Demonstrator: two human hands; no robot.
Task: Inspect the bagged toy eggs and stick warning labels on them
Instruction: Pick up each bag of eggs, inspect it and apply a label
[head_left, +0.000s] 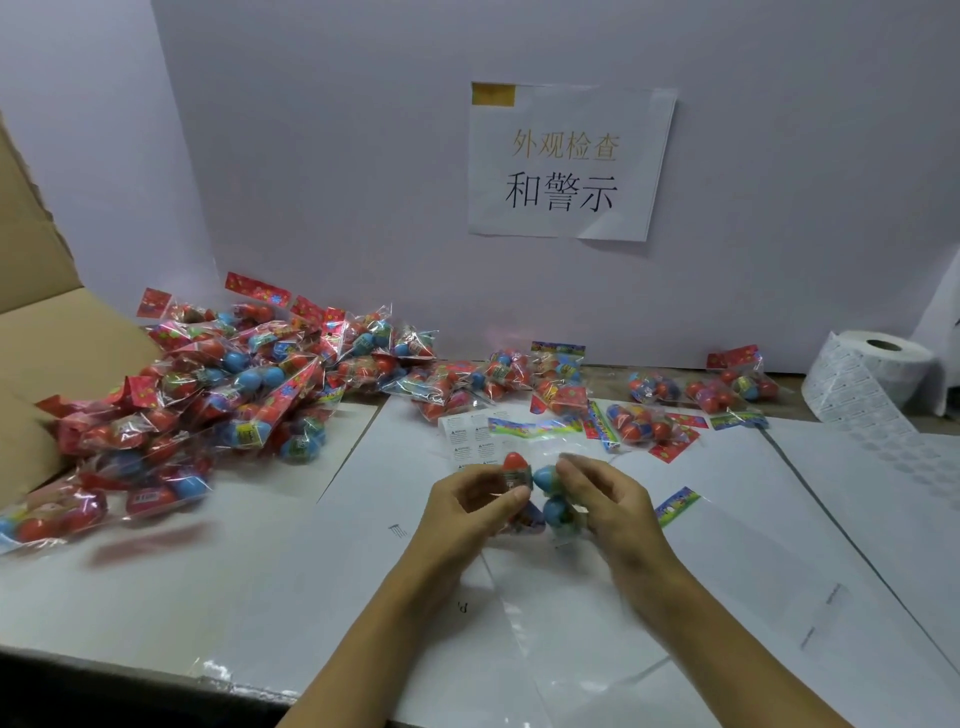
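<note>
Head view: one bag of toy eggs (540, 493) is held up off the table at centre, between both hands. Left hand (467, 499) pinches the red egg end, thumb across a printed band on it. Right hand (602, 493) has its fingers curled round the blue eggs at the other end. Motion blur hides whether a warning label is on this bag yet.

Progress, my read: early. Looks like the inspection step; the sticking step for this bag is not visibly done.

- 10 o'clock: big pile of bags (218, 395) spilling from a cardboard box (47, 322), likely still to process.
- 12 to 1 o'clock: a few loose bags (649, 415) along the wall; cannot tell if labelled.
- Just past the hands at 12: a strip of warning labels (467, 441) on its backing, within easy reach.
- 2 o'clock: label roll (872, 379), its spent liner (914, 457) trailing toward the table's right edge.
- Paper sign (566, 161) with printed characters hangs on the back wall.

Obstructions: nothing lies between hands and label strip. White sheets (753, 545) cover the table, and a loose clear film (571, 649) lies under the forearms and could snag a sticky label.
</note>
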